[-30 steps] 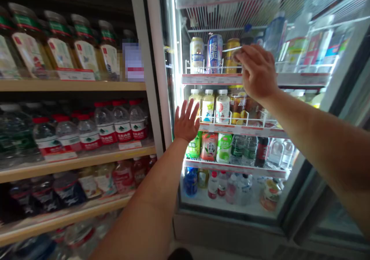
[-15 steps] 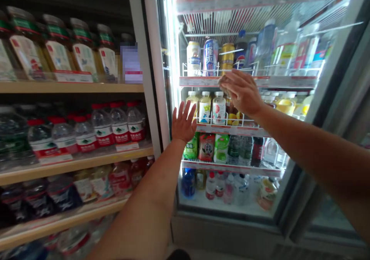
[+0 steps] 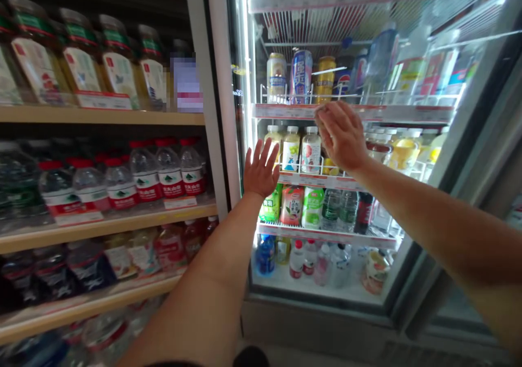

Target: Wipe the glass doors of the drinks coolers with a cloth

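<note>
My left hand (image 3: 261, 168) is spread with fingers apart, palm toward the glass door (image 3: 391, 272) of a lit drinks fridge near its left side. It appears to rest flat on the glass and holds nothing. My right hand (image 3: 343, 138) is on the same door, higher and more to the right, at the height of a shelf's price strip. Its fingers are bent over a small greyish-brown cloth (image 3: 319, 113), mostly hidden under them. Behind the glass are cans (image 3: 301, 76), juice bottles (image 3: 291, 148) and green bottles (image 3: 313, 207).
Left of the fridge, wooden shelves (image 3: 171, 213) carry red-capped water bottles (image 3: 147, 171) and large juice bottles (image 3: 75, 68). A dark upright frame (image 3: 216, 84) stands between shelves and fridge. Small bottles (image 3: 297, 259) stand at the fridge's bottom.
My right hand has shifted slightly downward and right on the glass, with the cloth under its fingers. My left hand stays nearly in place. The camera view has moved a little.
</note>
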`<control>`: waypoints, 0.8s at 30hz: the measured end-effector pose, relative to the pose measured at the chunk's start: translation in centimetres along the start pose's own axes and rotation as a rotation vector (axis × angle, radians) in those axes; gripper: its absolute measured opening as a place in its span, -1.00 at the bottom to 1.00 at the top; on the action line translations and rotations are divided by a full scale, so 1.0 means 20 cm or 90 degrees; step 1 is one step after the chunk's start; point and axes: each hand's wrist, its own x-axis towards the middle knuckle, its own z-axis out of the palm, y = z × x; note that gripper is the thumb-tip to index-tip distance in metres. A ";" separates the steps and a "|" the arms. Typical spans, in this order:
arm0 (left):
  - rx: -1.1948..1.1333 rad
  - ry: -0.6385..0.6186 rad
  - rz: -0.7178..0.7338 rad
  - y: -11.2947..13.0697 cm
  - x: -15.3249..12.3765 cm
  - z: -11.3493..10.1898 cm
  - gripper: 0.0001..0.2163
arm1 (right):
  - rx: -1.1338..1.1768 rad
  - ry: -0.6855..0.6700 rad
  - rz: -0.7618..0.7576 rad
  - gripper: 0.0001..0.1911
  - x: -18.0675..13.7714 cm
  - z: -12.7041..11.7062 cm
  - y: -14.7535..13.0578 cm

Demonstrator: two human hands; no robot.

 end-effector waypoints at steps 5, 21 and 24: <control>0.001 0.004 0.004 0.00 0.00 -0.01 -0.45 | 0.081 -0.176 -0.122 -0.43 -0.03 -0.01 -0.02; 0.030 0.020 0.015 0.00 -0.01 0.00 -0.44 | 0.058 -0.051 -0.047 -0.39 -0.05 0.02 -0.05; 0.025 0.023 0.015 0.00 -0.01 0.00 -0.44 | 0.082 -0.093 -0.117 -0.34 -0.10 0.01 -0.07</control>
